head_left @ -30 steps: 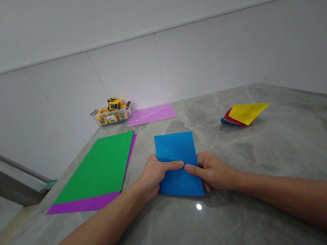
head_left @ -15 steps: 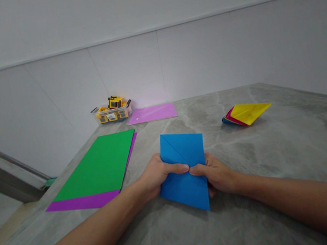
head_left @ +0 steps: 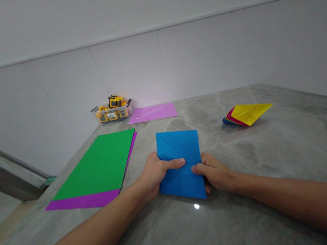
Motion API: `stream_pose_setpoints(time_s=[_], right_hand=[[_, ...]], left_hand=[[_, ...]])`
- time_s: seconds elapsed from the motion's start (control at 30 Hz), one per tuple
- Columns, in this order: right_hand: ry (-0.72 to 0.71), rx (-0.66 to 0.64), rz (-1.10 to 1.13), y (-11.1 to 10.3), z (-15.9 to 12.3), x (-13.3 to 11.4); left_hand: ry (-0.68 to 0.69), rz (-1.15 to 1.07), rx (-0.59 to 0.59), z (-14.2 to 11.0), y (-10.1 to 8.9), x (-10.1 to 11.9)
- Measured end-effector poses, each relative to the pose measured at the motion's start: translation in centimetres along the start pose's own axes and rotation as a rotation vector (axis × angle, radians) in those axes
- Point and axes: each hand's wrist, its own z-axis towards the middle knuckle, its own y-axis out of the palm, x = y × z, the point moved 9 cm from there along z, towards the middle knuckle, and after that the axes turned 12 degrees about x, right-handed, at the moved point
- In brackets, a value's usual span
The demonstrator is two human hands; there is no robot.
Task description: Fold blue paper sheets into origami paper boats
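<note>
Two hands (head_left: 154,173) (head_left: 216,173), blue paper (head_left: 182,144) apparently clamped between.

A clear bin (head_left: 111,115) — wall (head_left: 217,50) behind — holds yellow toys (head_left: 115,101).

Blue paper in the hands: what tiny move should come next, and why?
Maybe the left hand could slide its thumb up the diagonal line on the blue paper: the thumb's tip lies near that line's lower end, and the right hand grips the right edge, which should steady it.
</note>
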Motion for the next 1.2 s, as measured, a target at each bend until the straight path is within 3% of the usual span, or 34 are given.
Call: stream_pose_setpoints(time_s=[0.3,0.9,1.2], right_hand=[[-0.068,-0.003,-0.125,-0.3,-0.2,-1.1],[-0.115,-0.107,-0.045,0.3,-0.4,-1.5],[-0.140,-0.044,-0.037,-0.3,-0.5,-1.8]], left_hand=[[0.034,0.022,0.063,0.4,-0.8,0.2],[0.043,-0.005,0.045,0.6,-0.8,0.4],[0.039,-0.049,0.007,0.7,-0.6,0.4]])
